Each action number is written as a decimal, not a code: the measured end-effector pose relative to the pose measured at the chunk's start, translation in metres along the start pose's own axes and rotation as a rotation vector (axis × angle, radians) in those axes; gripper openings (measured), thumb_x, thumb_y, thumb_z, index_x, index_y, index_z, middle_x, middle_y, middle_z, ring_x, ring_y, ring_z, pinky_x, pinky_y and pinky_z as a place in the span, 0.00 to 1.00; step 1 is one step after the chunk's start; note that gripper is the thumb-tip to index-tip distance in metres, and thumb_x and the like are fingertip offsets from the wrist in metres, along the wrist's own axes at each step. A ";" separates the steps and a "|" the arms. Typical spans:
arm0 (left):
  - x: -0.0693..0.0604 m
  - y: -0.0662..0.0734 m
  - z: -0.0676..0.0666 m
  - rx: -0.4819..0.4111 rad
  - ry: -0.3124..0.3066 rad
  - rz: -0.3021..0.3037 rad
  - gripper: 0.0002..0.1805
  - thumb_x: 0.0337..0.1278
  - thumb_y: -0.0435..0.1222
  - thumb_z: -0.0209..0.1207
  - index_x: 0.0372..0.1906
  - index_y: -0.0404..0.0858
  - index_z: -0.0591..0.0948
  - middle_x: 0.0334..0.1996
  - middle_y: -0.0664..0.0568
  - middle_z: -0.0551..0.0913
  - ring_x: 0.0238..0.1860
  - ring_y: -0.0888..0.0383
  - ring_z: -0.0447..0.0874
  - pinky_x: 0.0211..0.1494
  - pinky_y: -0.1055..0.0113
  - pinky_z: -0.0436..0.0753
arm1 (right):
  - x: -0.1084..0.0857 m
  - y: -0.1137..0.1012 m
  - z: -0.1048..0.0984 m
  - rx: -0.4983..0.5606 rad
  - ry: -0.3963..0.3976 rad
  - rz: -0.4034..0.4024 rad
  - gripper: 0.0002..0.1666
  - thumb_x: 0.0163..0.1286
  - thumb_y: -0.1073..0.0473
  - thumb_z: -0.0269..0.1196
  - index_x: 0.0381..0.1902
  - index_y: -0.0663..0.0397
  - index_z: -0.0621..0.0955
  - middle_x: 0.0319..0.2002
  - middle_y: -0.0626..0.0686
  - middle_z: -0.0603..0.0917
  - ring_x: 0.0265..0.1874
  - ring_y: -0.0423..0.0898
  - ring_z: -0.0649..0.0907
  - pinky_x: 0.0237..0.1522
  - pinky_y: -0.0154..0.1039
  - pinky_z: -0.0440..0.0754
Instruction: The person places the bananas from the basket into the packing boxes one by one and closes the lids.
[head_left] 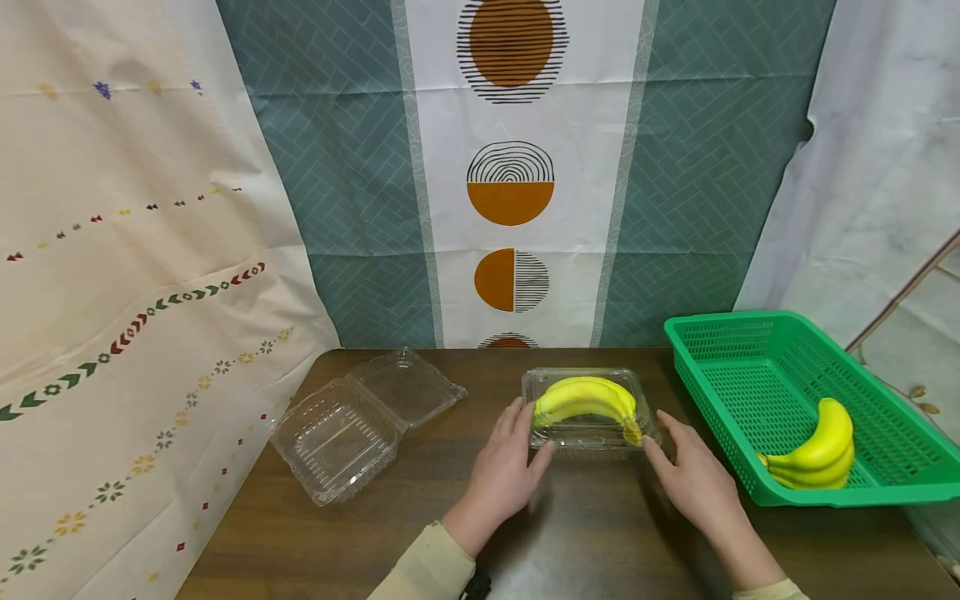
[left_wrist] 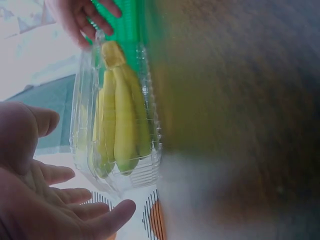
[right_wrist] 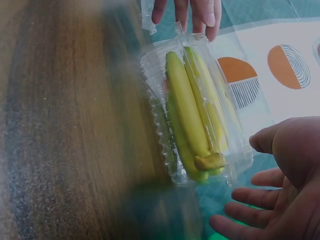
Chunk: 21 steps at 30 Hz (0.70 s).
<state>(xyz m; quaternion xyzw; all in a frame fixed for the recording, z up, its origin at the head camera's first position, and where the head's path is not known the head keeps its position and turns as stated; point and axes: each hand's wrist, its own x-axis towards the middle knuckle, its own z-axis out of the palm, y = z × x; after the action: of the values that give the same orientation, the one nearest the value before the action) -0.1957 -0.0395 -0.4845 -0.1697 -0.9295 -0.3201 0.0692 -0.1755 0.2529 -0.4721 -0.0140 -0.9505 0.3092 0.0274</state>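
Note:
A bunch of yellow bananas [head_left: 588, 398] lies inside a clear plastic clamshell box [head_left: 585, 437], whose lid is down over the fruit. My left hand [head_left: 507, 462] is at the box's left end, fingers extended and close to its side. At the opposite end is my right hand [head_left: 692, 473], its fingers spread beside the right wall. In the left wrist view the left hand [left_wrist: 55, 185] has loosely extended fingers beside the box [left_wrist: 150, 170]. The right wrist view shows the right hand [right_wrist: 280, 185] with its fingers apart, next to the box's corner. Whether any fingertip touches the plastic is hard to tell.
A second clear clamshell box [head_left: 341, 442] lies with its lid folded back on the left of the brown table [head_left: 300, 546]. On the right stands a green plastic basket [head_left: 720, 400] holding another banana bunch [head_left: 821, 450]. Patterned cloths [head_left: 510, 196] hang behind the table.

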 end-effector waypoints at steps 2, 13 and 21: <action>-0.001 0.001 0.000 0.020 -0.005 0.012 0.40 0.85 0.52 0.60 0.87 0.37 0.63 0.87 0.38 0.59 0.85 0.38 0.60 0.74 0.36 0.76 | -0.002 0.000 0.001 -0.023 0.017 -0.021 0.48 0.87 0.38 0.58 0.86 0.65 0.61 0.79 0.75 0.67 0.75 0.76 0.70 0.65 0.79 0.73; -0.010 0.006 0.002 0.112 -0.020 0.045 0.41 0.84 0.55 0.60 0.87 0.38 0.65 0.87 0.39 0.58 0.83 0.39 0.64 0.72 0.37 0.79 | -0.013 -0.001 0.009 -0.140 0.084 -0.177 0.50 0.82 0.42 0.69 0.87 0.61 0.62 0.82 0.69 0.66 0.78 0.73 0.68 0.63 0.79 0.75; -0.014 0.007 0.004 0.146 -0.023 0.066 0.41 0.84 0.54 0.61 0.87 0.39 0.65 0.87 0.38 0.60 0.86 0.38 0.58 0.72 0.33 0.77 | -0.017 -0.002 0.013 -0.171 0.100 -0.253 0.52 0.78 0.44 0.73 0.88 0.58 0.63 0.85 0.66 0.64 0.83 0.69 0.62 0.70 0.78 0.69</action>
<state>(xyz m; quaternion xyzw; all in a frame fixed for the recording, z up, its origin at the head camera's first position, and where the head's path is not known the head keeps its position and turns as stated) -0.1801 -0.0358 -0.4866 -0.1985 -0.9450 -0.2469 0.0815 -0.1589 0.2425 -0.4823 0.0884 -0.9650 0.2199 0.1120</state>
